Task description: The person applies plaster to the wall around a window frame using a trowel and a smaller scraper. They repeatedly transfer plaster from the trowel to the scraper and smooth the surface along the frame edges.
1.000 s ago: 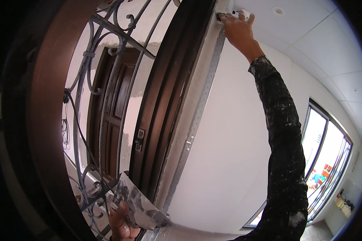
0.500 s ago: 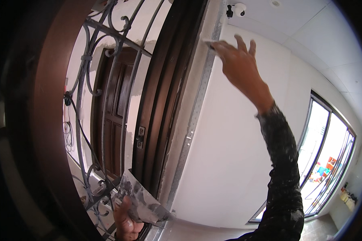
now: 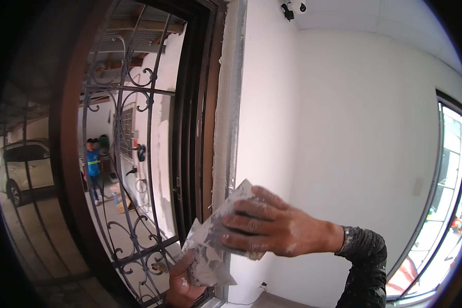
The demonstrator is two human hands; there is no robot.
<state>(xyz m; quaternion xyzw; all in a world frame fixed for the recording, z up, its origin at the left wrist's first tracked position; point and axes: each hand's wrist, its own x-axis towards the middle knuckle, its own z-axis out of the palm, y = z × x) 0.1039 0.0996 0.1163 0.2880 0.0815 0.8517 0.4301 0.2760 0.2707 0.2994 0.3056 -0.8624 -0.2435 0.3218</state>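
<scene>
At the lower middle my right hand [image 3: 264, 226] grips a wide, putty-smeared metal scraper blade [image 3: 233, 197], its fingers spread over the flat of it. My left hand [image 3: 185, 280] holds a second putty-streaked metal blade [image 3: 211, 267] below, thumb on its face. The two blades overlap. Both are beside a dark brown frame [image 3: 192, 128] with a wrought-iron grille [image 3: 119, 118] on its left. Up its right side runs a pale plaster strip with a metal corner bead [image 3: 236, 102].
White walls [image 3: 344, 143] and a panelled ceiling fill the right, with a small camera [image 3: 297, 7] high up and a bright sliding window [image 3: 446, 164] at the edge. Through the grille are a person in a blue shirt [image 3: 92, 161] and, further left, a pale car [image 3: 28, 169].
My right hand has come down from high on the bead to the blade in my left hand. The view has turned, bringing the car and the person into sight.
</scene>
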